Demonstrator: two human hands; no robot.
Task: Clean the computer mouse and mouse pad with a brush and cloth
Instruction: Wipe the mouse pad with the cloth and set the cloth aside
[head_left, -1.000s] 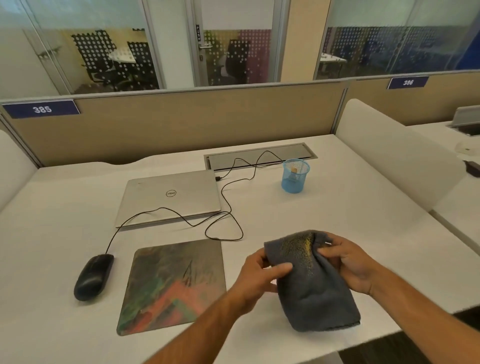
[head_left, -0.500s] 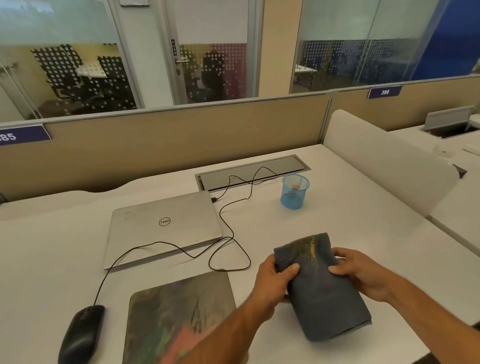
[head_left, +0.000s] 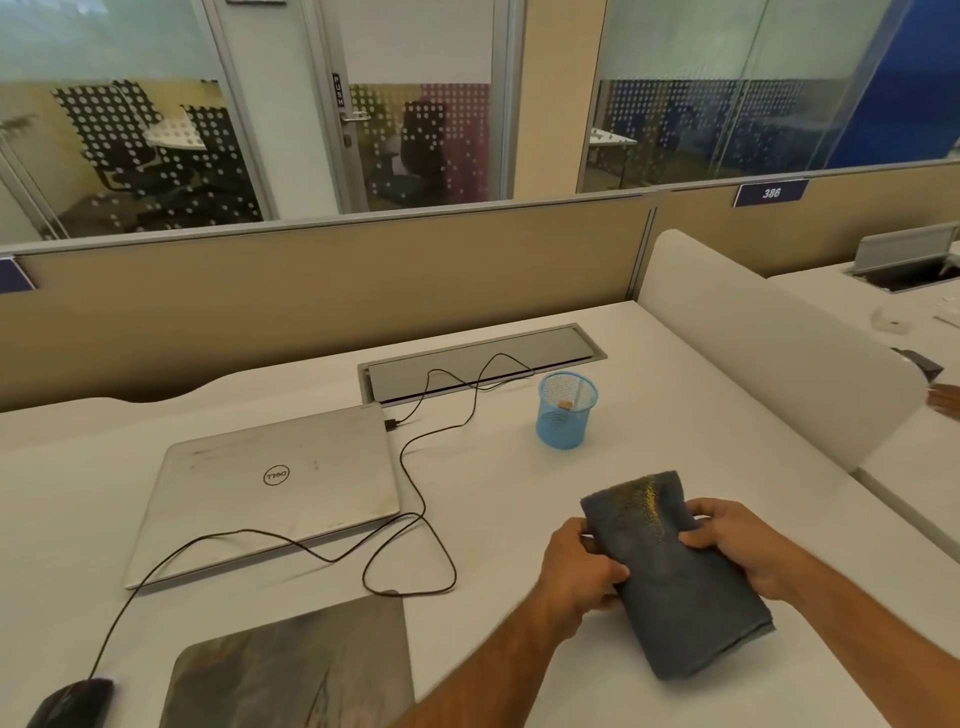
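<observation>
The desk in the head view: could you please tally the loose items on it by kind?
Laptop: 1
Mouse: 1
Mouse pad: 1
Blue mesh cup: 1
Grey cloth, held by the left hand and right hand: 1
Total: 5

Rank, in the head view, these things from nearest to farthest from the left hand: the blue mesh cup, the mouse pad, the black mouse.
From the left hand:
1. Mouse pad, just to its left, at the near edge.
2. Blue mesh cup, behind it, toward the divider.
3. Black mouse, far left, at the bottom corner.
</observation>
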